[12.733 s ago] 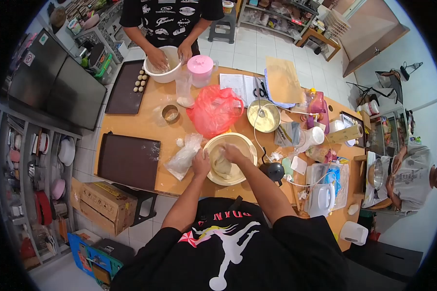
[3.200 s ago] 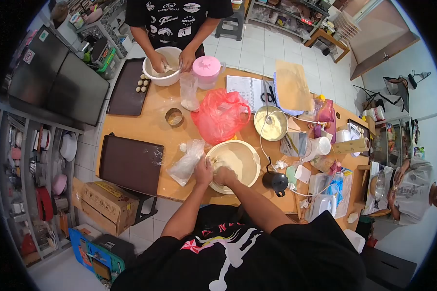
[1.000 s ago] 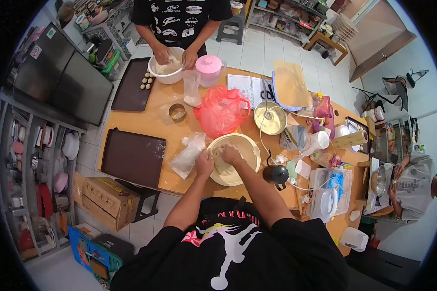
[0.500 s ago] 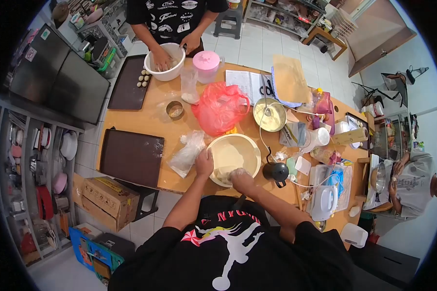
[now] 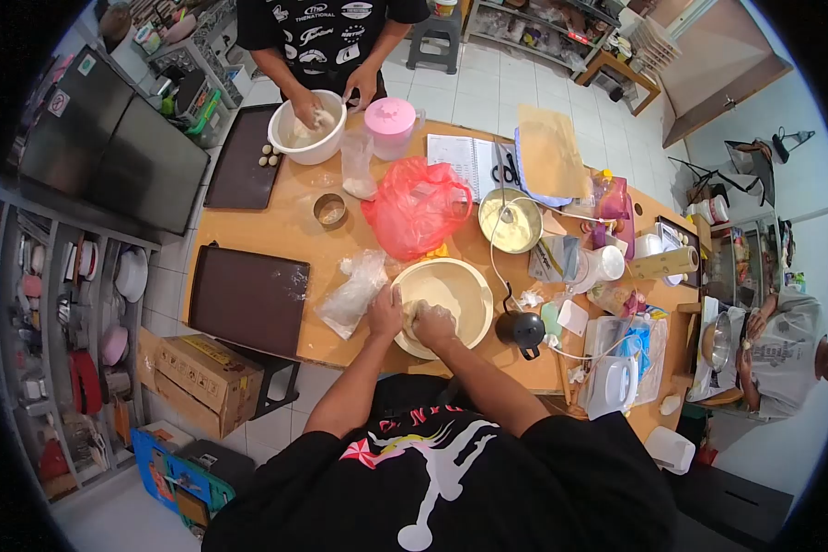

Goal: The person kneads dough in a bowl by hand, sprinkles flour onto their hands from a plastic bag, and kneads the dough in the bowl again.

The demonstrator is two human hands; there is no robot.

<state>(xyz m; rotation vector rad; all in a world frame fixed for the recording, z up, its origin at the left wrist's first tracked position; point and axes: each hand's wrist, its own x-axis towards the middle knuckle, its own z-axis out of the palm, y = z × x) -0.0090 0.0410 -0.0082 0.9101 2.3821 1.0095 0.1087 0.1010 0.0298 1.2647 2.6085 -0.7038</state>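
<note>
A cream-coloured bowl [image 5: 465,293] stands at the near edge of the wooden table. My left hand [image 5: 385,313] is closed on the bowl's left rim. Inside the bowl, my right hand [image 5: 433,326] is closed on pale dough [image 5: 414,317] at the left side; its fingertips are partly hidden. Left of the bowl lies a clear plastic bag [image 5: 354,294] with white contents. A red plastic bag [image 5: 416,212] sits just beyond the bowl. To the right stands a black kettle [image 5: 522,330].
Across the table [image 5: 340,348] a person works in a white bowl [image 5: 296,152]. Two dark trays [image 5: 248,302] lie at left. A metal bowl [image 5: 511,221] with creamy contents, a pink-lidded jug [image 5: 389,127] and containers stand around. Another person sits at far right.
My right hand has moved from the bowl's near edge up and left, beside my left hand. The cream bowl has shifted slightly. The person opposite has raised a hand slightly in the white bowl.
</note>
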